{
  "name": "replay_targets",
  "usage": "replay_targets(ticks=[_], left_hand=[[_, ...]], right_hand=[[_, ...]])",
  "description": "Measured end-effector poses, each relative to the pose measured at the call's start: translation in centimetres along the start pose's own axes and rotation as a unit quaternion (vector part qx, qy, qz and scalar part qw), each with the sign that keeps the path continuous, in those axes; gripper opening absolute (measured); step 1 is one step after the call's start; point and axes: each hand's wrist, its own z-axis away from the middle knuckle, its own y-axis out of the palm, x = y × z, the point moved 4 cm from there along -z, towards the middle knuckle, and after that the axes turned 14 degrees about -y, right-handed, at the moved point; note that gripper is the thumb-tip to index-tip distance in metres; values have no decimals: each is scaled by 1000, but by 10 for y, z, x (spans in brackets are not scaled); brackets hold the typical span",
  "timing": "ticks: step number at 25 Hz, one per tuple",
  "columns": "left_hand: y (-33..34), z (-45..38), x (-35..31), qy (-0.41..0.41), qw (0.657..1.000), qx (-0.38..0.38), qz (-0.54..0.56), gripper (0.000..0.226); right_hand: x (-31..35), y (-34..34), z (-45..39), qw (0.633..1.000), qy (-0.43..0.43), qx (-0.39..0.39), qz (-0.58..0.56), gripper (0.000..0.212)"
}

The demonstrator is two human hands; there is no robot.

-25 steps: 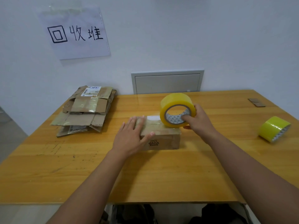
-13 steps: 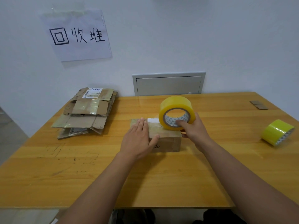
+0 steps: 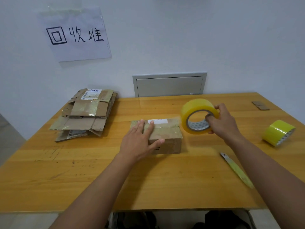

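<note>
A small brown cardboard box point(image 3: 166, 138) lies in the middle of the wooden table point(image 3: 82, 179). My left hand point(image 3: 140, 141) presses flat on the box's left half, fingers straight, thumb on its front edge. My right hand point(image 3: 222, 121) grips a large roll of yellow packing tape point(image 3: 197, 115), fingers through its core, held just right of the box. A clear strip of tape stretches from the roll across the box top.
A stack of flattened cartons point(image 3: 85, 113) lies at the back left. A second tape roll point(image 3: 277, 133) rests at the right edge. A yellow-handled utility knife point(image 3: 236, 169) lies front right. Small cardboard scraps point(image 3: 260, 105) sit at the back right corner.
My right hand has pulled the tape roll rightward off the box top to beyond its right end. My left hand stays pressed on the box. The knife has come into view.
</note>
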Motion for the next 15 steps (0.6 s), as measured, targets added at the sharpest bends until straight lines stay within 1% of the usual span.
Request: replay_targets(ticks=[2, 6, 12, 14, 15], left_hand=[[-1, 0, -2, 4, 1000, 2, -6, 86], [-3, 1, -2, 11, 1000, 8, -11, 79], [-3, -1, -2, 18, 1000, 16, -20, 71], [-6, -2, -6, 31, 999, -5, -23, 72], [-8, -2, -10, 47, 998, -22, -26, 77]], right_hand=[[-15, 2, 8, 1000, 19, 15, -12, 20], [-37, 16, 18, 998, 54, 16, -38, 18], [-44, 22, 16, 999, 38, 26, -18, 19], [-46, 26, 17, 999, 37, 37, -11, 20], [-47, 29, 18, 998, 39, 41, -9, 21]])
